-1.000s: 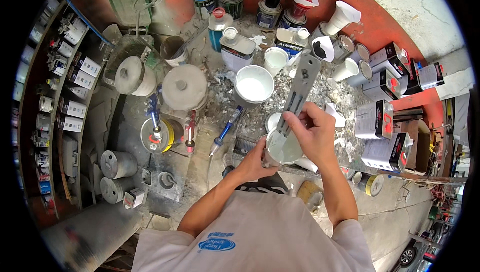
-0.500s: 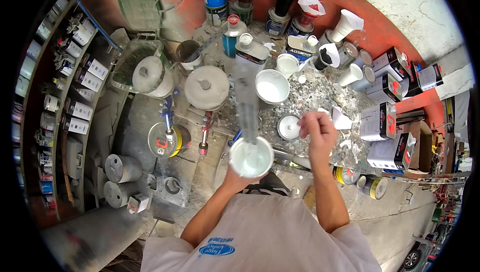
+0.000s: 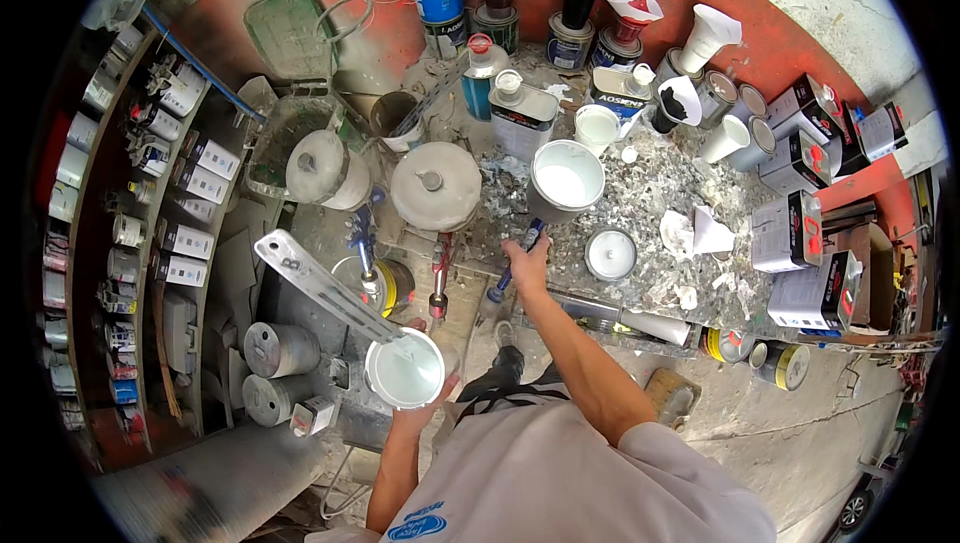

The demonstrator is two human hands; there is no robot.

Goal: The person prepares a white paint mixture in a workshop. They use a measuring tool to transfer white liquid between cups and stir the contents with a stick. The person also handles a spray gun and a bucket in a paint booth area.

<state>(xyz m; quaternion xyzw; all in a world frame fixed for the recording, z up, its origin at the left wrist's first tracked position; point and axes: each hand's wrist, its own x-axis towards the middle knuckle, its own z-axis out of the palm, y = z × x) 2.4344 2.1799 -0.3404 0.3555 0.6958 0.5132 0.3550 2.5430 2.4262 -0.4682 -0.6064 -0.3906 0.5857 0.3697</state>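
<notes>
A white plastic cup [image 3: 376,373] with pale, whitish liquid in it is gripped by my left hand [image 3: 412,419] in front of my body. A long perforated grey mixing stick [image 3: 322,281] stands in the cup and leans out to the upper left. At the bench's front edge, my right hand [image 3: 528,269] has its fingers closed around a slim blue tool [image 3: 497,291]; the hand covers its middle. Just beyond that hand is a larger white-lined tub [image 3: 566,175]. To its right sits a small round tin [image 3: 611,255] of white material.
A red-handled spray gun [image 3: 440,273] and a blue one [image 3: 365,243] hang left of my right hand. A lidded pot [image 3: 435,185] stands behind them. Paint cans with paper funnels [image 3: 710,28] line the back; rectangular metal cans [image 3: 785,233] stand right. Shelves [image 3: 150,233] rise left.
My left hand has moved left and down with the cup, and the stick now tilts left. My right hand has left the small tin's side and closed around the blue tool.
</notes>
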